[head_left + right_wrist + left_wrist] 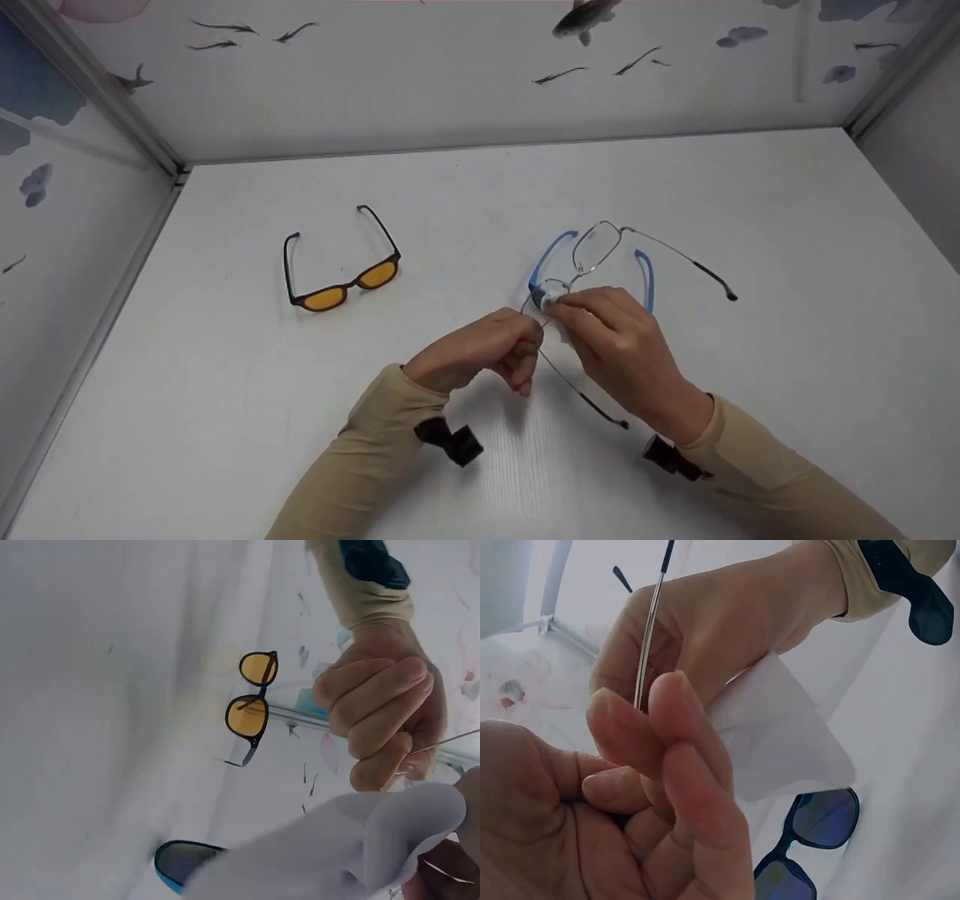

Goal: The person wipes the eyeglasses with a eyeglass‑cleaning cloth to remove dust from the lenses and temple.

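Note:
My left hand pinches thin metal-framed eyeglasses near one end of the frame, its other fingers curled. The glasses are held above the table with both temples unfolded; one temple extends to the right, the other down between my hands. My right hand pinches a white cloth against the lens nearer my left hand. Part of that lens is hidden by the cloth and fingers. In the left wrist view, a flap of cloth hangs below the right hand. Behind the glasses lie blue-templed sunglasses, partly covered by my right hand.
Black-framed glasses with orange lenses lie on the left of the white table, temples unfolded toward the back. Patterned white panels rise along the table's back and left edges, and another panel stands at the right.

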`<action>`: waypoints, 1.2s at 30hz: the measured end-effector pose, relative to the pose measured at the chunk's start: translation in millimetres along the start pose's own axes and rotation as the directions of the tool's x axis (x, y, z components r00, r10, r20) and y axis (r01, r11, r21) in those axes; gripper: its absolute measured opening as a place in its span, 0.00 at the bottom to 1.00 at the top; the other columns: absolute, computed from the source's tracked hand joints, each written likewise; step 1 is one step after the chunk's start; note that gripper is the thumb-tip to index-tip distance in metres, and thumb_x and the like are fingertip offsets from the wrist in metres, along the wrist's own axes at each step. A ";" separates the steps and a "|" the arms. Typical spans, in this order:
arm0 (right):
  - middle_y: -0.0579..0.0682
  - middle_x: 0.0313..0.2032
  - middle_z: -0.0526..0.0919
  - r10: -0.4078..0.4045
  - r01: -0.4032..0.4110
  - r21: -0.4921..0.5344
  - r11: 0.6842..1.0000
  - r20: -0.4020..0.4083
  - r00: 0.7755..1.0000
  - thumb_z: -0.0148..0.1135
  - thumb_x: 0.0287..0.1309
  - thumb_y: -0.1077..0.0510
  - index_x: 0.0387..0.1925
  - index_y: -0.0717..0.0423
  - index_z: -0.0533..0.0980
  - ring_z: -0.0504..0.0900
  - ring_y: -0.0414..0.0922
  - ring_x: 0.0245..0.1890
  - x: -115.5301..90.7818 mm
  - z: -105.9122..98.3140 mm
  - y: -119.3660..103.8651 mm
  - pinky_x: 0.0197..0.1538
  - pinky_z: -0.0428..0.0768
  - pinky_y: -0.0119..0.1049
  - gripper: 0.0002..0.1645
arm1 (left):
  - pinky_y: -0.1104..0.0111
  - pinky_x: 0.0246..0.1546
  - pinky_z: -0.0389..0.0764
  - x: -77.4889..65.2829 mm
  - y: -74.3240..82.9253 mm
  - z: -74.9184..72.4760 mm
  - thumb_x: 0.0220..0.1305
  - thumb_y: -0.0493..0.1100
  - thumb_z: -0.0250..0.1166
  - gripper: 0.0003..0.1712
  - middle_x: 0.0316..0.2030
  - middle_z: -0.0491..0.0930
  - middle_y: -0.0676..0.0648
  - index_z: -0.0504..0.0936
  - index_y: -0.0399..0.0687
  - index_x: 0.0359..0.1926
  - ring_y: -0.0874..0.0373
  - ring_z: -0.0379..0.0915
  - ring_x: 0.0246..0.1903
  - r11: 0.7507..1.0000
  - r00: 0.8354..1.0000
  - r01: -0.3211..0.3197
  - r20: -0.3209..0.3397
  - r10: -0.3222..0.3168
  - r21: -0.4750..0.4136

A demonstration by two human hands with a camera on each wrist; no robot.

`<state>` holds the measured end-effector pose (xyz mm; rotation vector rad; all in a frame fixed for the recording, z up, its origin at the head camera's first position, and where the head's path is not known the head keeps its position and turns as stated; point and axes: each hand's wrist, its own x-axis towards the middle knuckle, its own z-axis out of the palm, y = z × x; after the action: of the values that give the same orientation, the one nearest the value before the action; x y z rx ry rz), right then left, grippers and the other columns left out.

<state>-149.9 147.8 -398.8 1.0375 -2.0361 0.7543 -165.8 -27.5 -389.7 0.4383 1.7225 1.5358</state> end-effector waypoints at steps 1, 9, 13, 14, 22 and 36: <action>0.54 0.34 0.80 -0.022 0.021 -0.041 0.999 -0.016 1.000 0.61 0.45 0.74 0.35 0.63 0.80 0.77 0.48 0.34 0.6 0.7 -0.1 0.38 0.76 0.37 0.13 | 0.67 0.20 0.75 0.5 0.2 0.7 0.58 0.38 0.41 0.17 0.08 0.65 0.47 0.65 0.38 0.15 0.56 0.70 0.13 1.000 1.000 0.016 0.002 -0.016 0.004; 0.54 0.36 0.81 -0.140 0.135 -0.115 0.984 -0.036 0.990 0.51 0.57 0.69 0.36 0.63 0.80 0.78 0.49 0.34 -4.1 3.8 1.0 0.35 0.77 0.39 0.11 | 0.68 0.20 0.75 -3.4 9.7 1.8 0.60 0.37 0.41 0.18 0.09 0.67 0.47 0.65 0.37 0.15 0.57 0.72 0.14 1.000 0.999 0.029 0.016 -0.029 -0.002; 0.54 0.34 0.80 -0.084 0.084 -0.142 0.986 0.006 0.996 0.51 0.59 0.66 0.36 0.63 0.79 0.77 0.49 0.34 -12.0 -1.8 7.5 0.35 0.77 0.40 0.10 | 0.66 0.21 0.75 -11.6 18.0 -7.2 0.60 0.35 0.39 0.18 0.09 0.65 0.46 0.60 0.31 0.15 0.55 0.72 0.14 1.000 1.000 0.016 0.014 -0.016 -0.024; 0.54 0.34 0.80 -0.073 0.074 -0.149 0.986 0.016 0.997 0.51 0.60 0.66 0.35 0.63 0.79 0.77 0.49 0.34 -13.0 -3.2 8.6 0.36 0.77 0.40 0.10 | 0.66 0.21 0.75 -13.4 19.2 -9.3 0.60 0.34 0.39 0.17 0.08 0.65 0.46 0.59 0.30 0.15 0.55 0.71 0.14 1.000 1.000 0.017 0.012 -0.016 -0.024; 0.56 0.34 0.79 -0.005 -0.013 -0.152 0.988 -0.121 0.993 0.54 0.57 0.67 0.39 0.62 0.78 0.77 0.51 0.33 -0.4 -11.7 10.0 0.35 0.77 0.43 0.09 | 0.65 0.22 0.75 -10.4 7.0 -18.9 0.58 0.37 0.41 0.17 0.08 0.65 0.46 0.61 0.35 0.14 0.53 0.73 0.15 0.999 0.998 0.030 -0.051 -0.031 -0.016; 0.59 0.37 0.77 0.117 -0.130 -0.183 0.975 -0.082 0.990 0.61 0.46 0.73 0.43 0.64 0.76 0.77 0.50 0.36 8.1 -6.6 16.0 0.37 0.78 0.40 0.18 | 0.67 0.19 0.73 -12.3 6.9 -11.0 0.54 0.37 0.41 0.15 0.08 0.62 0.46 0.61 0.38 0.13 0.55 0.70 0.13 0.999 0.994 0.002 -0.107 0.003 0.043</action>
<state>-164.6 157.4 -391.3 0.7728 -2.0797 0.6379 -167.5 -42.1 -379.6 0.3839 1.8404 1.5503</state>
